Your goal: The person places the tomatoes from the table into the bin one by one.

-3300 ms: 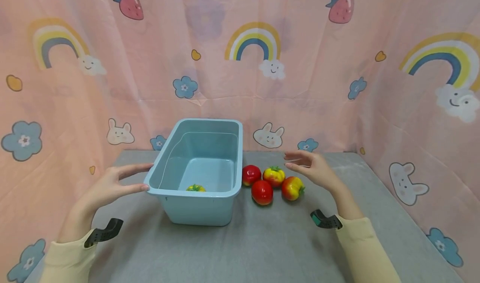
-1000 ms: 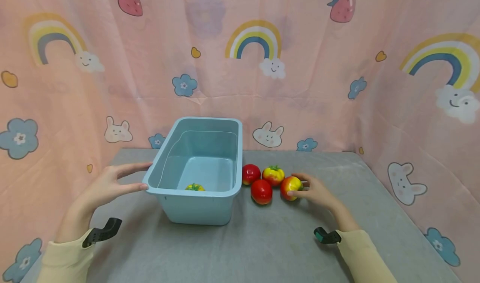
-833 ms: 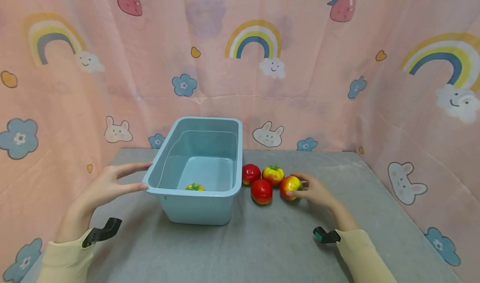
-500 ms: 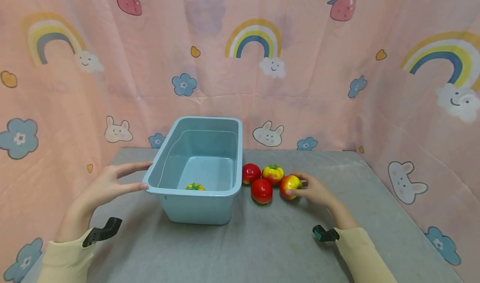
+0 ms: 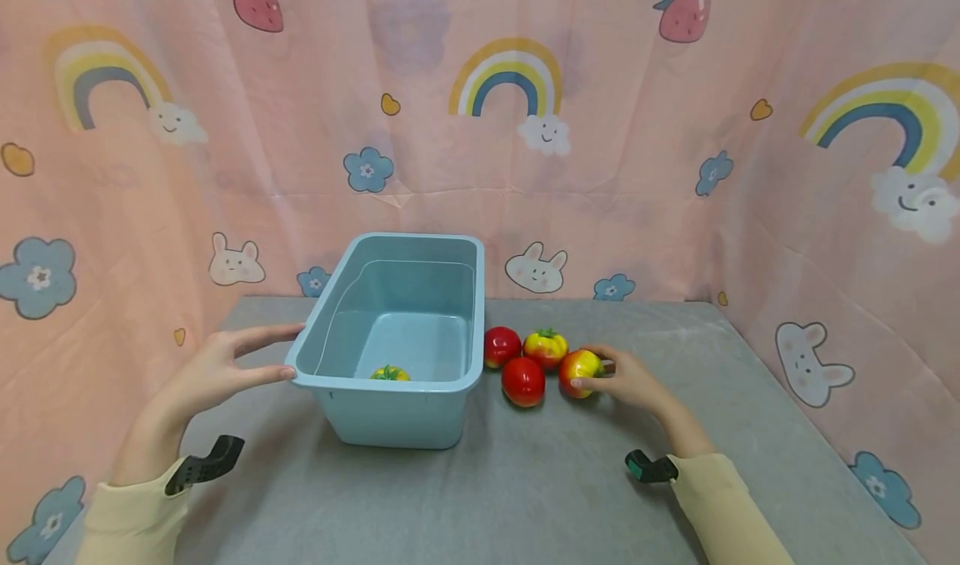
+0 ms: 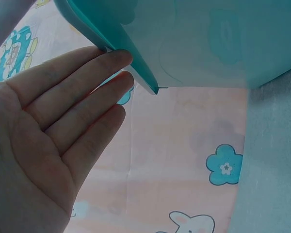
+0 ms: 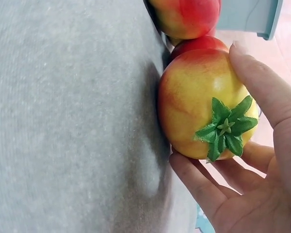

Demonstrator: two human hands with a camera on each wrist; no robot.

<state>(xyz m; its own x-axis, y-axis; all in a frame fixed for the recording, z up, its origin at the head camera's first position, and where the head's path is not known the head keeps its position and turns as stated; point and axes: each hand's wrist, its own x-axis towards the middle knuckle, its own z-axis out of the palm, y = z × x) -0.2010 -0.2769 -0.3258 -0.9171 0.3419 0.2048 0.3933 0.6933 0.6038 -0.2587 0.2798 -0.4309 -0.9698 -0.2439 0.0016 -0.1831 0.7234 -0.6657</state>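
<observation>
In the head view my right hand grips the rightmost tomato, red and yellow, which rests on the table. The right wrist view shows thumb and fingers on either side of this tomato, its green leafy top facing the palm. My left hand touches the left rim of a light blue tub with straight fingers. Seen from the left wrist, those fingers lie against the outside of the rim. Inside the tub sits another tomato, mostly hidden by the front wall.
Beside the tub's right wall lie two red tomatoes, one behind and one in front. A yellow-red tomato sits between them and my right hand. A pink patterned curtain surrounds the grey table.
Over the last few seconds my right hand has come down from above the table and taken hold of the rightmost tomato. My left hand stays at the tub's rim.
</observation>
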